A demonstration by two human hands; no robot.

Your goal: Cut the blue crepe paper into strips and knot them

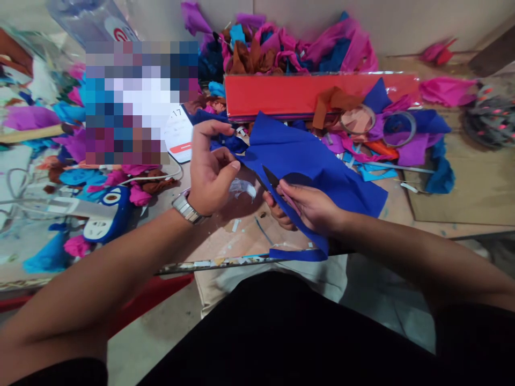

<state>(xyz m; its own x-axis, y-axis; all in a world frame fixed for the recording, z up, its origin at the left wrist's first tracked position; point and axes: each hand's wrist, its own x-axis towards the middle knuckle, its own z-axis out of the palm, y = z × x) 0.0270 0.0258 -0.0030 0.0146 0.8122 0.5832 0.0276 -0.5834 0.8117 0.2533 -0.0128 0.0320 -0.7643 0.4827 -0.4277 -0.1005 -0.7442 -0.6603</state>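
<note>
A large blue sheet [317, 166] spreads over the table's middle, and a narrow blue strip [300, 254] hangs from it at the front edge. My right hand [303, 206] is closed on dark-bladed scissors [270, 177], whose blades lie at the sheet's left part. My left hand [213, 169], with a metal watch at the wrist, pinches the sheet's upper left corner between curled fingers; the exact grip is partly hidden. Beside my left hand lies a clear crumpled piece of plastic [242, 188].
Behind the sheet lies a red pack [281, 95] in clear wrap, with colourful scraps heaped beyond. Two tape rolls [357, 119] sit among scraps at right. A phone [180, 136], a cable and a blue-and-white power strip [107, 213] are at left. Cardboard [462, 182] lies far right.
</note>
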